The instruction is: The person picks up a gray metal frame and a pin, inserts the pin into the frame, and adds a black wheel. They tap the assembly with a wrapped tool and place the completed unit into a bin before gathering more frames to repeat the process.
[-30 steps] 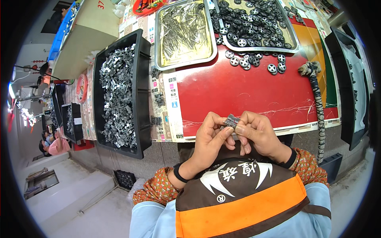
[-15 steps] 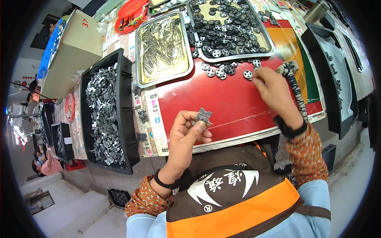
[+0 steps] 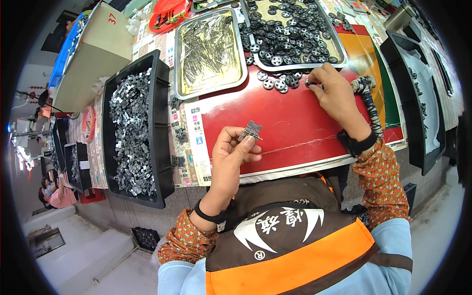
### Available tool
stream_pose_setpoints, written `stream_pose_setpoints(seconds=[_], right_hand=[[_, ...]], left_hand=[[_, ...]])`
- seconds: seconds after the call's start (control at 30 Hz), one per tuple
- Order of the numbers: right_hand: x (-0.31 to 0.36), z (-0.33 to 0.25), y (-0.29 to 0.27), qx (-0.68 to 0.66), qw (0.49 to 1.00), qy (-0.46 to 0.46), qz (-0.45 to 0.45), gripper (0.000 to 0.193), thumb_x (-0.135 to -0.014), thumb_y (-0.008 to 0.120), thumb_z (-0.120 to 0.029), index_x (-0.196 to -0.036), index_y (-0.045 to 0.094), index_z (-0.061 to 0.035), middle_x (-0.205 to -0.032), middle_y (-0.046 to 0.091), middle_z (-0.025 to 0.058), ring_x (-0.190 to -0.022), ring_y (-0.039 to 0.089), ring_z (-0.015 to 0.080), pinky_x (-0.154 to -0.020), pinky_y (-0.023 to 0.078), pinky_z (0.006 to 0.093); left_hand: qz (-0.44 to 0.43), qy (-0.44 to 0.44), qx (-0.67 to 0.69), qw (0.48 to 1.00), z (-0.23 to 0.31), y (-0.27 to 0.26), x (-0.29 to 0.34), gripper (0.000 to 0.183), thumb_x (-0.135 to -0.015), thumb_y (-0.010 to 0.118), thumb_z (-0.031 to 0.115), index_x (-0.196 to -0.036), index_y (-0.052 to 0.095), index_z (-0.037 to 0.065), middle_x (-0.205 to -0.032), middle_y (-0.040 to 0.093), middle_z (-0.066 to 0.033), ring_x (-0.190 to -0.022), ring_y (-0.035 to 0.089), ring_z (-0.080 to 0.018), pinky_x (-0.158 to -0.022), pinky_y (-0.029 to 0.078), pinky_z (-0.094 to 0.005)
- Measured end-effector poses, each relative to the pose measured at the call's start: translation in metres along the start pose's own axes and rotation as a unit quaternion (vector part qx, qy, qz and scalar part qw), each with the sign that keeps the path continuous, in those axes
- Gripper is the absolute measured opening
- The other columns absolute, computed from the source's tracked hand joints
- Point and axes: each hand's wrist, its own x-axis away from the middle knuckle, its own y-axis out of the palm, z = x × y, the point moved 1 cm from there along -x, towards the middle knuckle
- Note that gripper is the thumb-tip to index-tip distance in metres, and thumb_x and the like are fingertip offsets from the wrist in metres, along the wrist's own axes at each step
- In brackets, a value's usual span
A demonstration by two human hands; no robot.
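My left hand point(image 3: 232, 153) is closed, pinching a small grey plastic part point(image 3: 252, 129) between thumb and fingers. A thin metal pin seems to stick out at its side. My right hand point(image 3: 335, 92) reaches forward over the red board point(image 3: 275, 123), its thumb and fingertips pinched on a small black wheel point(image 3: 309, 82), mostly hidden by the fingers. Left of those fingertips, several loose black wheels with silver spokes point(image 3: 268, 84) lie on the board. Beyond them a metal tray point(image 3: 301, 65) carries a heap of the same wheels.
A second metal tray point(image 3: 177, 73) holds many thin metal pins. Left of it stands a black bin point(image 3: 162, 123) full of small grey parts. A tool with a wrapped handle point(image 3: 369, 105) lies right of my right hand. Farther right is a black bin point(image 3: 415, 118) with a white liner.
My right hand's fingertips have closed on a wheel and it has moved slightly left and toward me. My left hand still holds the grey part. The whole view has shifted slightly.
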Motion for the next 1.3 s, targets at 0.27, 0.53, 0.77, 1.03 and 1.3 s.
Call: stream_pose_setpoints(seconds=[0.27, 0.53, 0.77, 1.03, 1.3], right_hand=[[0.027, -0.077, 0.040, 0.044, 0.966, -0.253, -0.030, 0.009, -0.082, 0.069, -0.005, -0.089, 0.063, -0.0077, -0.093, 0.060, 0.0065, -0.090, 0.066, 0.0292, -0.068, 0.056, 0.0432], [0.039, -0.062, 0.028, -0.026, 0.976, -0.192, -0.098, 0.013, -0.086, 0.068, -0.004, -0.097, 0.071, -0.0085, -0.097, 0.064, 0.0063, -0.091, 0.067, 0.0293, -0.073, 0.056, 0.0433], [0.055, -0.056, 0.010, -0.071, 0.986, -0.123, -0.083, 0.008, -0.089, 0.072, -0.007, -0.097, 0.071, -0.0055, -0.090, 0.065, 0.0102, -0.089, 0.066, 0.0323, -0.074, 0.055, 0.0458], [0.071, -0.061, 0.009, -0.100, 0.983, -0.112, -0.102, 0.008, -0.091, 0.073, -0.010, -0.096, 0.070, -0.0045, -0.088, 0.065, 0.0115, -0.088, 0.066, 0.0334, -0.075, 0.055, 0.0463], [0.079, -0.059, 0.008, -0.106, 0.981, -0.116, -0.117, 0.007, -0.090, 0.072, -0.009, -0.092, 0.068, -0.0038, -0.086, 0.063, 0.0115, -0.086, 0.065, 0.0336, -0.074, 0.054, 0.0467]], left_hand=[[0.046, 0.070, -0.035, 0.996, -0.016, -0.002, -0.023, 0.018, -0.102, 0.071, 0.010, -0.116, 0.061, 0.007, -0.105, 0.067, -0.0042, -0.090, 0.068, -0.0117, -0.075, 0.063, -0.0274], [0.069, 0.115, -0.166, 0.977, -0.018, 0.010, -0.043, 0.019, -0.098, 0.074, 0.005, -0.113, 0.062, 0.006, -0.103, 0.069, -0.0009, -0.086, 0.064, -0.0051, -0.069, 0.058, -0.0219], [0.093, 0.170, -0.261, 0.946, -0.021, 0.014, -0.057, 0.014, -0.096, 0.077, 0.006, -0.104, 0.066, 0.004, -0.093, 0.069, 0.0012, -0.078, 0.057, -0.0025, -0.064, 0.045, -0.0211], [0.091, 0.153, -0.292, 0.940, -0.022, 0.019, -0.063, 0.015, -0.093, 0.080, 0.010, -0.100, 0.068, 0.004, -0.091, 0.079, -0.0039, -0.078, 0.068, -0.0079, -0.072, 0.053, -0.0266], [0.084, 0.167, -0.298, 0.936, -0.028, 0.019, -0.067, 0.012, -0.095, 0.078, 0.008, -0.100, 0.068, 0.004, -0.090, 0.079, -0.0041, -0.080, 0.068, -0.0060, -0.072, 0.053, -0.0260]])
